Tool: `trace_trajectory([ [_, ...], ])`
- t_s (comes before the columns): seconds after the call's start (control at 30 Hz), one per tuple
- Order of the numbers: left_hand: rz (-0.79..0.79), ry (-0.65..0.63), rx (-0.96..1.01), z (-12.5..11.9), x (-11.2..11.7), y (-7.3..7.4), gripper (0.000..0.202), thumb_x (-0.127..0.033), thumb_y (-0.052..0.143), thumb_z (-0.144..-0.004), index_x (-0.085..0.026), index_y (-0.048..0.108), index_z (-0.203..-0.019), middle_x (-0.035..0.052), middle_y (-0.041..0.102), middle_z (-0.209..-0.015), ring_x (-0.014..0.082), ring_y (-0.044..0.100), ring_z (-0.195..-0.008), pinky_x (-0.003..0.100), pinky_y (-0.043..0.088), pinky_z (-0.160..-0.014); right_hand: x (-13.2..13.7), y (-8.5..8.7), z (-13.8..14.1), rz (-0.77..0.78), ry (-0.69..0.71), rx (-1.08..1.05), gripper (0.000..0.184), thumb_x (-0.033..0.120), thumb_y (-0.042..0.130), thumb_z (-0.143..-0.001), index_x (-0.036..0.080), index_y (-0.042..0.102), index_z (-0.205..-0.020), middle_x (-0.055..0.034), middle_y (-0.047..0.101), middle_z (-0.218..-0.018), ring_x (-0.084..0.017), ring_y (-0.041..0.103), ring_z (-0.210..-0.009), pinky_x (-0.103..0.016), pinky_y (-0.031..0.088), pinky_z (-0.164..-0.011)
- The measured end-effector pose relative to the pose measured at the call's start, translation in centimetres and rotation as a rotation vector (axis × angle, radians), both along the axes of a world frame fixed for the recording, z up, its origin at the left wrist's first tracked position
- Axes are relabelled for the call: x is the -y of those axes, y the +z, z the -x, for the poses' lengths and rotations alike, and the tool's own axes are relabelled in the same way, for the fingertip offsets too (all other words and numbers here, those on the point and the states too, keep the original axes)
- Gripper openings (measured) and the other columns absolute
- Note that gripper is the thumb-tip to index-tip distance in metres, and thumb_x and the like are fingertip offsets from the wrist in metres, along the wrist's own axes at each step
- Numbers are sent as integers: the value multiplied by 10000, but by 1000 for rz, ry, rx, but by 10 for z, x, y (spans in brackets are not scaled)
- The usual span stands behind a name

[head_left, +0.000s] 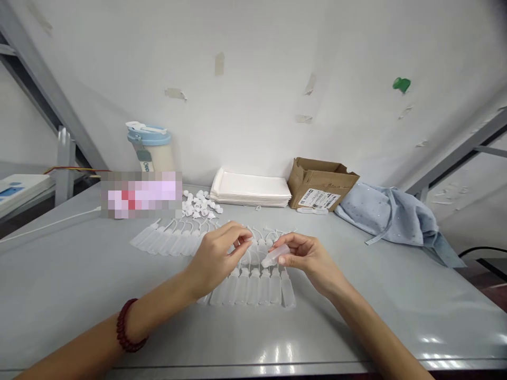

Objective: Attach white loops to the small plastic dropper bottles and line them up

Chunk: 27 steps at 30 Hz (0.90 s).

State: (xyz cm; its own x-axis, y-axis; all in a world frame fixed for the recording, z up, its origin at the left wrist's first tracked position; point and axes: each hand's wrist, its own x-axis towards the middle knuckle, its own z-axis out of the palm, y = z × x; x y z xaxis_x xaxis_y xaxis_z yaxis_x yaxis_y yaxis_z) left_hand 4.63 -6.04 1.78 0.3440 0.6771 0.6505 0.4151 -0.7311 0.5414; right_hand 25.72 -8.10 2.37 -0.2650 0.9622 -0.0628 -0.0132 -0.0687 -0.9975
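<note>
Between the thumb and fingers of my right hand (307,257) is a small translucent plastic bottle (276,255), tilted with its neck to the lower left. Just left of it, my left hand (219,253) is closed in a pinch; whatever its fingertips hold is too small to make out. Below both hands lies a row of similar bottles (253,287), side by side, with thin white cords at their necks. Another row of bottles (170,240) lies to the left, partly hidden by my left hand. More bottles lie behind the hands.
White caps (200,205) are heaped behind the left row. Farther back stand a stack of white trays (251,187), a cardboard box (322,182) and a blue-lidded cup (152,148). Light blue cloth (392,216) lies at the right. A white cable (51,224) crosses the grey table's left side.
</note>
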Motion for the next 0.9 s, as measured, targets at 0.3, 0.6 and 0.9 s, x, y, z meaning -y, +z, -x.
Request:
trace_trajectory([
  [0.3, 237, -59, 201, -11, 15, 2, 89, -107, 579, -804, -169, 638, -779, 15, 637, -767, 120, 612, -712, 224, 567, -672, 4, -1, 4, 76, 4, -100, 280, 198, 802, -625, 180, 524, -659, -7, 664, -818, -119, 613, -685, -254, 466, -639],
  [0.6, 438, -114, 333, -11, 15, 8, 84, -151, 608, -773, -181, 683, -796, 26, 677, -823, 145, 655, -755, 255, 606, -687, 11, -2, 13, -1, -30, -67, 253, 318, 747, -712, 214, 537, -808, -3, 629, -891, -170, 670, -815, -307, 504, -742],
  [0.9, 424, -149, 365, -16, 20, 3, 116, -172, 591, -804, -190, 697, -849, 57, 657, -960, 174, 662, -871, 266, 619, -710, 15, 0, 14, -82, 1, -19, 240, 351, 655, -807, 223, 501, -939, -12, 638, -894, -182, 686, -818, -363, 513, -793],
])
